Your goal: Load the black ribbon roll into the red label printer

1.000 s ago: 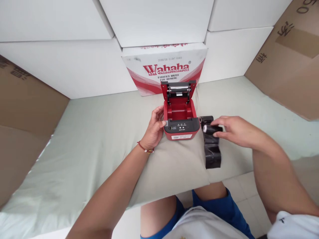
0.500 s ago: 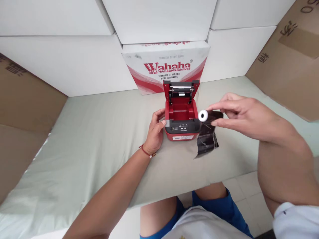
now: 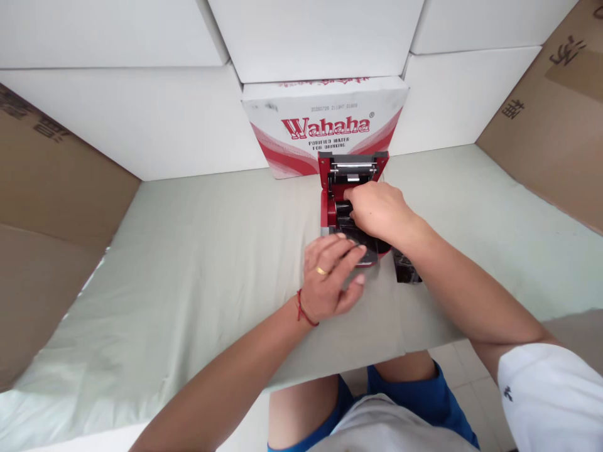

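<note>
A small red and black printer [image 3: 325,210] stands on the cloth-covered table with its lid raised. My right hand [image 3: 379,210] reaches into its open compartment, fingers closed on the black ribbon roll [image 3: 345,213]. Black film from the roll lies over the printer's front panel. My left hand [image 3: 332,273] is at the printer's front edge, fingers apart, the fingertips touching the film. Another piece of black film [image 3: 406,267] rests on the cloth at the printer's right, partly hidden by my right forearm.
Behind the printer stands a Wahaha carton [image 3: 282,129] against stacked white boxes [image 3: 155,119]. Brown cardboard [image 3: 51,207] borders the left side, and more cardboard [image 3: 556,132] the right. The table's pale green cloth [image 3: 207,263] ends just before my legs.
My right hand has moved left with the roll, from beside the printer into its compartment. My left hand has left the printer's left side for its front. The view has shifted slightly.
</note>
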A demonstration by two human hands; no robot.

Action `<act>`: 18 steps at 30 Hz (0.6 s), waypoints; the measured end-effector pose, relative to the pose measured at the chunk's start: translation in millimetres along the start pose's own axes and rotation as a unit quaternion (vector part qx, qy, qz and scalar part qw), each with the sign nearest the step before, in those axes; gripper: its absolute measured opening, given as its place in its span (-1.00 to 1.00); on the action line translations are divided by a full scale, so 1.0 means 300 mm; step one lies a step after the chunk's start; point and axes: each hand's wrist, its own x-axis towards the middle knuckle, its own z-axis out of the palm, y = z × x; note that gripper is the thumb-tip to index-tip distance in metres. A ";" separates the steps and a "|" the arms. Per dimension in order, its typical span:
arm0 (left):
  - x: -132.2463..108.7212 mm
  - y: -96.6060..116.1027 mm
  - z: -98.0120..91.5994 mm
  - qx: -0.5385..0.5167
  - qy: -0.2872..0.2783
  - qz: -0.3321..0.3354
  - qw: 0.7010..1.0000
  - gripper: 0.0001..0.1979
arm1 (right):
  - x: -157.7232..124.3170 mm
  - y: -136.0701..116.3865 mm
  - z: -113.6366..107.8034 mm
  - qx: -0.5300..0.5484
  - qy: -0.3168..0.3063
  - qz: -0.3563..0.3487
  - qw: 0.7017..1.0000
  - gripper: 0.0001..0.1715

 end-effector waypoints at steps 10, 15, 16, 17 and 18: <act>0.037 0.032 -0.016 0.099 -0.051 0.075 0.991 -0.63 | 0.042 -0.002 0.023 0.022 0.012 -0.014 1.000 -0.64; 0.037 0.046 -0.017 0.110 -0.061 0.069 0.990 -0.66 | -0.051 0.065 -0.053 0.211 0.148 -0.095 0.962 -0.80; 0.036 0.048 -0.016 0.111 -0.060 0.067 0.990 -0.64 | -0.063 0.085 -0.071 0.234 0.205 -0.093 0.946 -0.76; 0.035 0.050 -0.015 0.115 -0.059 0.066 0.989 -0.61 | -0.067 0.105 -0.084 0.242 0.259 -0.088 0.931 -0.71; 0.034 0.052 -0.014 0.119 -0.058 0.065 0.989 -0.59 | -0.062 0.125 -0.090 0.239 0.303 -0.085 0.918 -0.68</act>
